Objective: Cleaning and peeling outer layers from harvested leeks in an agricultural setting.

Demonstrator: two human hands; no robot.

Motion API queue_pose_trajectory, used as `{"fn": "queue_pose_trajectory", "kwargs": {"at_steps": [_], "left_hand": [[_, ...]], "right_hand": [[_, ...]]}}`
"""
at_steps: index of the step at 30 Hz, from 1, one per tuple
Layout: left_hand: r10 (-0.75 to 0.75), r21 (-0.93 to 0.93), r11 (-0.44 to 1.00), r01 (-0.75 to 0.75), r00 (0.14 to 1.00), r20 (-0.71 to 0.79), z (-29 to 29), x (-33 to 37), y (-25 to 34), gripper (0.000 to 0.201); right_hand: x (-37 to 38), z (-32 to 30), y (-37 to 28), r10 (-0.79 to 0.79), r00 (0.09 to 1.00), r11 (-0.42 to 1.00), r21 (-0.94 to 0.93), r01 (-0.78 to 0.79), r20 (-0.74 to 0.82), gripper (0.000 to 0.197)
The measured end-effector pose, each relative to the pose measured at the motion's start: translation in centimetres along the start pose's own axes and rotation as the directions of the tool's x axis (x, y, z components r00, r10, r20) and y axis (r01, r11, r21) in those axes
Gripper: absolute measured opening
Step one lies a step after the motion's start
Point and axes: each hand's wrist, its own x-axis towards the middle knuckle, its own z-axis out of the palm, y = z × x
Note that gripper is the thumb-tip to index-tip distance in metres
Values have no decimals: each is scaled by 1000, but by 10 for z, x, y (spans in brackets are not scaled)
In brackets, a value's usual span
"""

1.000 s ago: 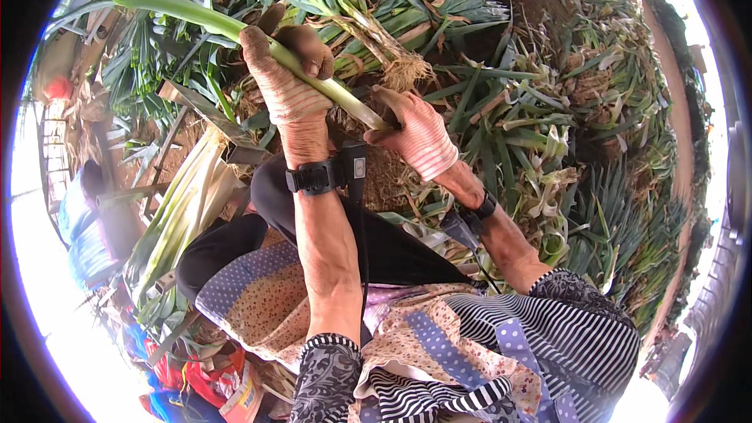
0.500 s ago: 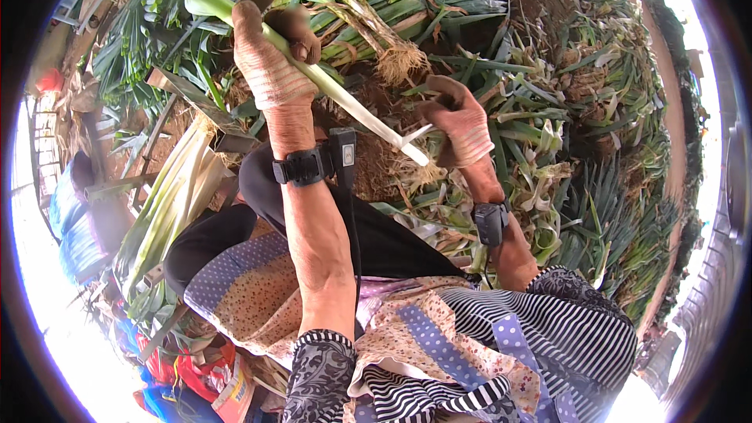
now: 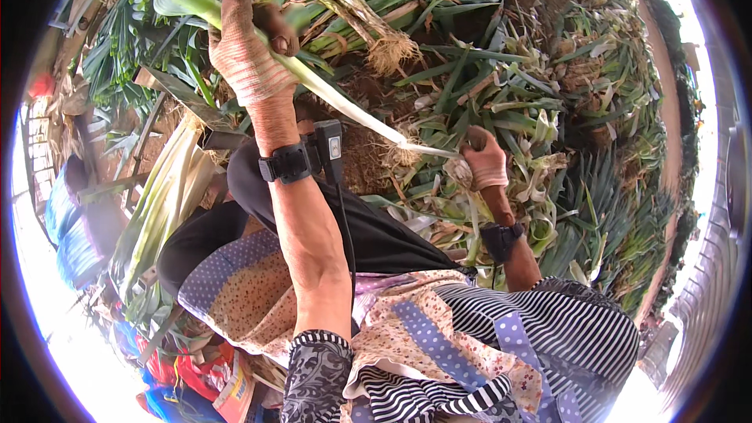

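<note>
My left hand (image 3: 254,55), in a worn striped glove, is closed round a long leek (image 3: 333,99). Its green leaves reach past the hand to the upper left, and its white shank slants down to the right. From the shank's lower end a thin pale strip of outer skin (image 3: 435,150) stretches to my right hand (image 3: 484,163). That hand, also gloved, is closed on the strip, over a heap of leaf scraps. Black devices are strapped to both wrists.
Rooted leeks (image 3: 392,51) lie in a pile ahead. Discarded leaves (image 3: 540,121) cover the ground to the right. On the left, a bundle of pale leeks (image 3: 160,192) rests on a wooden frame (image 3: 184,98). Coloured plastic bags (image 3: 196,384) lie at lower left.
My right hand has moved down and slightly right, drawing the skin strip out longer from the leek's end. My left hand has shifted slightly up and left with the leek.
</note>
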Motion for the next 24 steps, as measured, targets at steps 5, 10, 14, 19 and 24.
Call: {"fn": "queue_pose_trajectory", "kwargs": {"at_steps": [5,10,14,19,24], "left_hand": [[-16,-129,991,15,1000,0,-2,-1,6,30],[12,-108,994,-3,997,78,-9,3,4,43],[61,-69,996,-56,994,87,-5,1,1,59],[95,-48,995,-91,991,98,-1,-6,0,71],[114,-178,979,-95,988,100,-2,-2,-7,58]], "right_hand": [[-19,-4,63,-102,995,879,-466,101,23,39],[-13,-27,76,162,982,711,-701,-51,93,55],[5,-22,-7,-126,990,894,-439,88,-57,51],[9,37,-150,-626,756,780,-177,601,-192,51],[24,101,-175,-547,836,821,-166,546,43,46]]}}
